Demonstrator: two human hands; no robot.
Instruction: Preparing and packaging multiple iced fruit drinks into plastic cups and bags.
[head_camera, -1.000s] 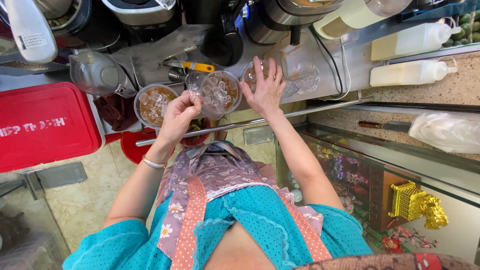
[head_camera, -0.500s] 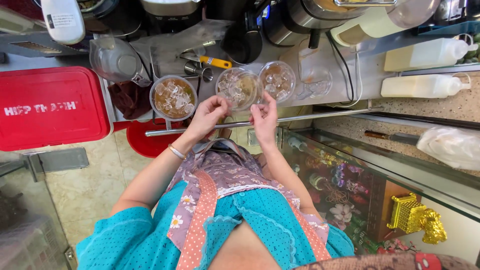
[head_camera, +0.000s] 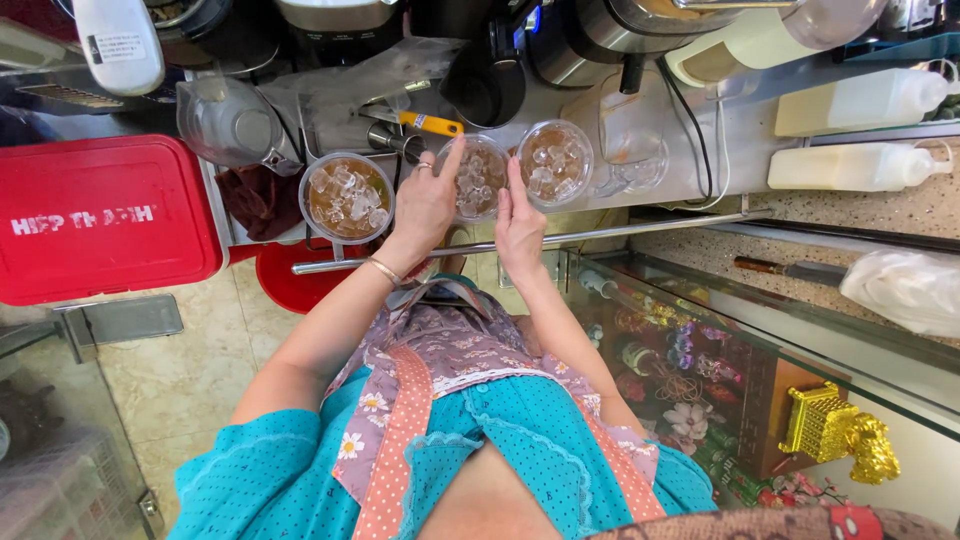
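Observation:
Three clear plastic cups of ice and brown drink stand in a row on the metal counter. My left hand (head_camera: 425, 205) and my right hand (head_camera: 519, 225) cup the middle cup (head_camera: 477, 178) from either side, fingers flat against its wall. The left cup (head_camera: 346, 195) holds the darkest drink and stands apart from my left hand. Just beyond my right fingertips stands the right cup (head_camera: 555, 162).
A red lidded box (head_camera: 100, 218) lies at the left. A clear jug (head_camera: 228, 122), a yellow-handled tool (head_camera: 428, 123) and dark machines crowd the counter's back. Two white squeeze bottles (head_camera: 850, 165) lie at the right. A knife (head_camera: 785, 268) and plastic bag (head_camera: 900, 288) rest on the glass case.
My hands have moved from the near rim of the middle cup to its two sides. A second ago my right hand was by the right cup and my left held the middle one.

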